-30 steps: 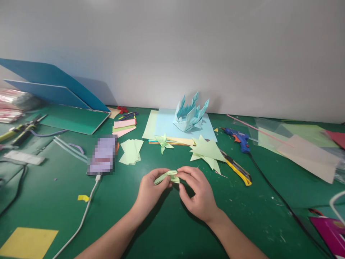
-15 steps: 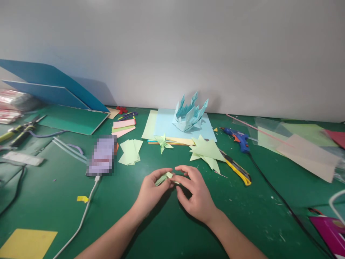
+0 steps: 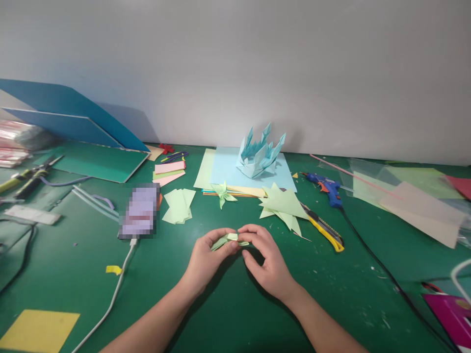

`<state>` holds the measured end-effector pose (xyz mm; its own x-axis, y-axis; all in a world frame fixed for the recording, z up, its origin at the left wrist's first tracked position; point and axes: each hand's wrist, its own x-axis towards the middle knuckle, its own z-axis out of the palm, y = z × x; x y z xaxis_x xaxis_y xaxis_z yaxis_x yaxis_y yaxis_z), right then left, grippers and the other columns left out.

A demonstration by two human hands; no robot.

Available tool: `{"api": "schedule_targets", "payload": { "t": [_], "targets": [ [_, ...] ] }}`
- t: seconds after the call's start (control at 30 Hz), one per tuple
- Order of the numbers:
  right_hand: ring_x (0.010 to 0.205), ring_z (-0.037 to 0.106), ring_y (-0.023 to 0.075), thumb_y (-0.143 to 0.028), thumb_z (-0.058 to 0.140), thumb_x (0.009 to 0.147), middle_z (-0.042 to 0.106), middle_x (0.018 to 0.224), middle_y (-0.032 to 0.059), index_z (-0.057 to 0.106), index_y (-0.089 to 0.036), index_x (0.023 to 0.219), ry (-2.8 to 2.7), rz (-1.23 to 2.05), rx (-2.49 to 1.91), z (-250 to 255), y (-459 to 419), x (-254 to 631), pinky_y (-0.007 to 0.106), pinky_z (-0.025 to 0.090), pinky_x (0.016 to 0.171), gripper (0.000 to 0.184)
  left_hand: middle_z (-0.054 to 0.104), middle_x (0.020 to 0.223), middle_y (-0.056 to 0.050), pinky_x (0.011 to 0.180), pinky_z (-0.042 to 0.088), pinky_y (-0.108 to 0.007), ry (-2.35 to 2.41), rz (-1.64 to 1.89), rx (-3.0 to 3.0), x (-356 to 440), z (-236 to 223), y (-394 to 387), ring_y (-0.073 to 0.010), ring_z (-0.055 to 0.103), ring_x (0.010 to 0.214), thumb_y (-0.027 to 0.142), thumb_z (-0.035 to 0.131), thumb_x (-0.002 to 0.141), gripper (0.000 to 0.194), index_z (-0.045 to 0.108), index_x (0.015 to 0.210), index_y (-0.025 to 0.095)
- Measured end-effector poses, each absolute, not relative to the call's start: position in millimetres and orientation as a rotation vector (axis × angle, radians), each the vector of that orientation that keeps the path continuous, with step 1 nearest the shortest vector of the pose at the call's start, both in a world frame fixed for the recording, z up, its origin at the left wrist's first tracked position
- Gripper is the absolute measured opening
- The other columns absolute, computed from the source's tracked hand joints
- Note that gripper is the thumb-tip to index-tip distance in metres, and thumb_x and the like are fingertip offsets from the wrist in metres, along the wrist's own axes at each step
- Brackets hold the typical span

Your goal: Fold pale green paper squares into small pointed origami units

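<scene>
Pinching a part-folded pale-green paper piece [image 3: 232, 237] in the left hand [image 3: 206, 256] over the green tabletop [image 3: 235, 314], right hand [image 3: 271, 267] loosely spread alongside, with flat pale-green slips [image 3: 179, 207] left unfolded near a folded pale-green star [image 3: 223, 196].

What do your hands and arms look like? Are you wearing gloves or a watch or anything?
No gloves: the left hand and right hand are both bare. I can't see any rings on the fingers, and there's no watch or bracelet in view. No sleeves show on the left forearm or right forearm, as far as the picture goes.
</scene>
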<state>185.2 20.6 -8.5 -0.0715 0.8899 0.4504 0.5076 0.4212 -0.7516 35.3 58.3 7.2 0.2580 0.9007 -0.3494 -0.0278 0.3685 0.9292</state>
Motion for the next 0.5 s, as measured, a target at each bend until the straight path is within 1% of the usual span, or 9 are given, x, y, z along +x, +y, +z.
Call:
{"api": "schedule_targets", "payload": {
  "t": [0.13, 0.23, 0.33, 0.43, 0.5],
  "targets": [
    [0.099, 0.054, 0.0206, -0.005, 0.042, 0.081, 0.057, 0.102, 0.007, 0.061, -0.024, 0.094, -1.737, 0.487, -1.207, -11.6, 21.4, 186.8, 0.037, 0.047, 0.083, 0.03, 0.07, 0.087, -0.006, 0.074, 0.049, -0.026, 1.137, 0.828, 1.079, 34.7, 4.0, 58.7, -0.0172, 0.063, 0.076, 0.03, 0.075, 0.062, 0.029, 0.069, 0.085, 0.015],
    [0.096, 0.054, 0.0195, -0.001, 0.038, 0.081, 0.057, 0.101, 0.0059, 0.062, -0.025, 0.09, -1.713, 0.445, -1.207, -13.8, 21.7, 188.1, 0.035, 0.048, 0.078, 0.035, 0.069, 0.08, -0.005, 0.072, 0.05, -0.027, 1.135, 0.801, 1.093, 34.7, 2.7, 58.4, -0.0175, 0.063, 0.073, 0.03, 0.075, 0.062, 0.027, 0.068, 0.083, 0.015],
    [0.094, 0.054, 0.0194, 0.0, 0.037, 0.08, 0.057, 0.099, 0.0053, 0.063, -0.025, 0.087, -1.702, 0.409, -1.21, -13.9, 21.7, 188.2, 0.034, 0.048, 0.075, 0.037, 0.068, 0.073, -0.002, 0.069, 0.049, -0.026, 1.143, 0.78, 1.108, 35.2, 3.0, 57.5, -0.0157, 0.062, 0.069, 0.029, 0.073, 0.063, 0.023, 0.068, 0.08, 0.016],
    [0.092, 0.054, 0.0201, -0.001, 0.037, 0.08, 0.057, 0.097, 0.0056, 0.062, -0.024, 0.084, -1.696, 0.34, -1.226, -12.2, 21.0, 187.1, 0.036, 0.047, 0.074, 0.034, 0.067, 0.073, -0.002, 0.068, 0.049, -0.025, 1.15, 0.795, 1.14, 35.7, 3.9, 56.8, -0.0151, 0.061, 0.069, 0.028, 0.073, 0.062, 0.019, 0.068, 0.076, 0.016],
    [0.091, 0.055, 0.0203, -0.003, 0.038, 0.082, 0.058, 0.094, 0.006, 0.059, -0.023, 0.087, -1.647, 0.328, -1.231, -11.8, 20.4, 186.5, 0.037, 0.047, 0.077, 0.029, 0.067, 0.073, -0.003, 0.069, 0.049, -0.025, 1.139, 0.813, 1.121, 36.0, 4.8, 56.9, -0.0151, 0.061, 0.069, 0.028, 0.073, 0.063, 0.018, 0.067, 0.074, 0.015]
  ]
}}
